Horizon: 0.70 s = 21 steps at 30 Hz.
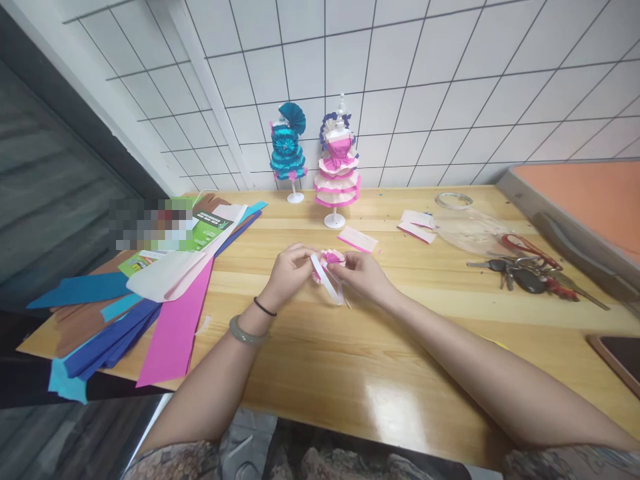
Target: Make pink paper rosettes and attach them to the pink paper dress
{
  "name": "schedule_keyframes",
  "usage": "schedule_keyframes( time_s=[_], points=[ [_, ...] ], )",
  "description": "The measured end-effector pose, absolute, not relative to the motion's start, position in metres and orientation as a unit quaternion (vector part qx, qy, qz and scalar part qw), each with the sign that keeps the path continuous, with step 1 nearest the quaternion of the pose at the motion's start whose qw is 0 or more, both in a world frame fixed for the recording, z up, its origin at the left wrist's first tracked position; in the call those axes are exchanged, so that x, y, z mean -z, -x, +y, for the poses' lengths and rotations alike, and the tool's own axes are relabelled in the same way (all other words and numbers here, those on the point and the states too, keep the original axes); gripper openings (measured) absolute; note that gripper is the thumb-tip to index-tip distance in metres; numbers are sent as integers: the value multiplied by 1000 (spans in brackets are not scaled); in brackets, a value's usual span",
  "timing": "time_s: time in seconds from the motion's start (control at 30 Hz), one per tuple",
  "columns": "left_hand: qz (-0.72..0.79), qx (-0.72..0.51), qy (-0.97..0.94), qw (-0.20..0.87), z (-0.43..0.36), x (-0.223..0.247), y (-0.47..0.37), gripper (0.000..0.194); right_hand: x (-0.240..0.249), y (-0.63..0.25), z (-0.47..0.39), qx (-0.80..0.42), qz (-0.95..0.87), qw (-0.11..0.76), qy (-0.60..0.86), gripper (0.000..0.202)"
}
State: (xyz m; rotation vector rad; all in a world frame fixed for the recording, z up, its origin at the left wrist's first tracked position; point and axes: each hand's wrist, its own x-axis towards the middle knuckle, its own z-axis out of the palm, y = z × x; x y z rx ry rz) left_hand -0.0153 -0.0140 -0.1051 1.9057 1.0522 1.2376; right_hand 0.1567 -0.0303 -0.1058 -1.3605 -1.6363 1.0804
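My left hand and my right hand meet over the middle of the wooden table. Between them is a small pleated pink and white paper piece, pinched by the closed fingers of both hands. A white strip slants down across its front and folds back near the bottom. My left fingers are at the strip's upper end. Just behind the hands a pink-edged paper piece lies flat. Farther back stand a mini dress form in pink and white ruffles and another in teal ruffles.
Coloured paper sheets and a green packet lie at the left. On the right are pink-edged paper pieces, a tape roll, keys, a phone and an orange-topped case.
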Motion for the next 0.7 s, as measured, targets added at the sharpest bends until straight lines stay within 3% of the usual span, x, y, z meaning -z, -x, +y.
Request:
schedule_keyframes(
  time_s=[0.2, 0.5, 0.7],
  points=[
    [410, -437, -759, 254, -18, 102, 13, 12, 108, -156, -30, -372, -658, 362, 546, 27],
    [413, -405, -661, 477, -18, 105, 10, 27, 105, -156, -31, -409, -629, 380, 541, 24],
    [404, -427, -590, 553, -15, 107, 8, 31, 113, -154, -29, -424, -616, 409, 523, 23]
  ],
)
